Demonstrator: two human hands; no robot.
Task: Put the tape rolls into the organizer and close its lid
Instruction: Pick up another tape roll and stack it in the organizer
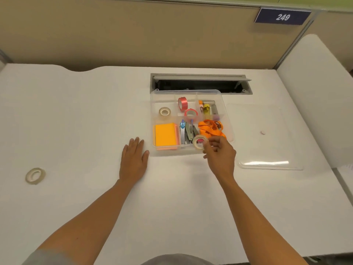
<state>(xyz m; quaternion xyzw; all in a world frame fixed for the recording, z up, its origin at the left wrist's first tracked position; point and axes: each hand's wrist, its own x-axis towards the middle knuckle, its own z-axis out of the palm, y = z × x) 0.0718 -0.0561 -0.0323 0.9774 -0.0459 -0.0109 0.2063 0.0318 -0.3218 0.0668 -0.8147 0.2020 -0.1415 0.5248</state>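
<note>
A clear plastic organizer (pixel 227 119) stands open on the white desk. Inside it lie a clear tape roll (pixel 164 111), an upright red tape roll (pixel 182 103) and a pink tape roll (pixel 190 113). My right hand (pixel 219 155) pinches another clear tape roll (pixel 199 142) over the organizer's near edge. My left hand (pixel 134 159) rests flat and open on the desk, just left of the organizer. One more clear tape roll (pixel 35 175) lies on the desk at the far left. The clear lid (pixel 267 150) lies flat to the right of the organizer.
The organizer also holds orange sticky notes (pixel 165 135), a stapler and pens (pixel 187 131), an orange ribbon (pixel 210 128) and glue sticks (pixel 207 109). An open cable hatch (pixel 200 84) sits behind it. A small white disc (pixel 263 132) shows at the lid.
</note>
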